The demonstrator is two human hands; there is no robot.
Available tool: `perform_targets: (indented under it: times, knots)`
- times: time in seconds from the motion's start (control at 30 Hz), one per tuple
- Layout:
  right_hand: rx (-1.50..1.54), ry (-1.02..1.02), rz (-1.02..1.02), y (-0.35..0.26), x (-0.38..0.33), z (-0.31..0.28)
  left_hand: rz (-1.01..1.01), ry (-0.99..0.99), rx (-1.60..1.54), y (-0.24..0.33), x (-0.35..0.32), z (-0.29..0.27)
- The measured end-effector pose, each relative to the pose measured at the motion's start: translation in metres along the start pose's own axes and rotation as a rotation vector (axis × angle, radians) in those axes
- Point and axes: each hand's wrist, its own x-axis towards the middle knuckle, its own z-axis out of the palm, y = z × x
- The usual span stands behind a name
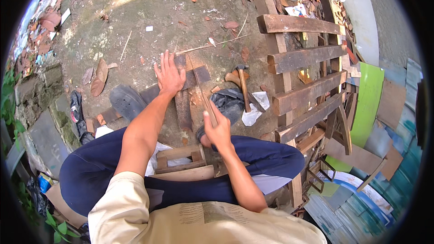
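Note:
My left hand (169, 77) lies with fingers stretched out on a dark wooden board (182, 104) on the ground. Another dark plank (153, 92) crosses at that board. My right hand (218, 129) is closed around the handle of what looks like a handsaw (199, 83). Its thin blade, seen nearly edge-on, points away from me and runs over the wood just right of my left hand. A hammer (244, 88) with a wooden handle lies to the right, beside crumpled black plastic (228, 99) and a white plastic scrap (256, 108).
A slatted wooden frame (309, 58) stands at the right, with boards and sheets (368, 104) beyond it. A grey clog (126, 101) is on my left foot. A small wooden frame (181, 158) sits between my legs. Dry leaves (99, 77) and litter are scattered about.

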Motion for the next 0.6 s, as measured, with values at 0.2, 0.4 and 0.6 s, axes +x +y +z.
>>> perform_targets:
  times: [0.2,0.4,0.6]
  knots:
    - [0.103,0.004,-0.090,-0.017,-0.038,-0.027,-0.008,-0.025,0.075,-0.008,0.001,0.003]
    - [0.005,-0.039,0.011,-0.022,0.058,0.015,0.008,-0.001,0.047,-0.002,0.001,0.005]
    - [0.058,0.025,-0.059,-0.022,-0.066,-0.041,0.003,0.006,0.058,-0.010,0.004,0.010]
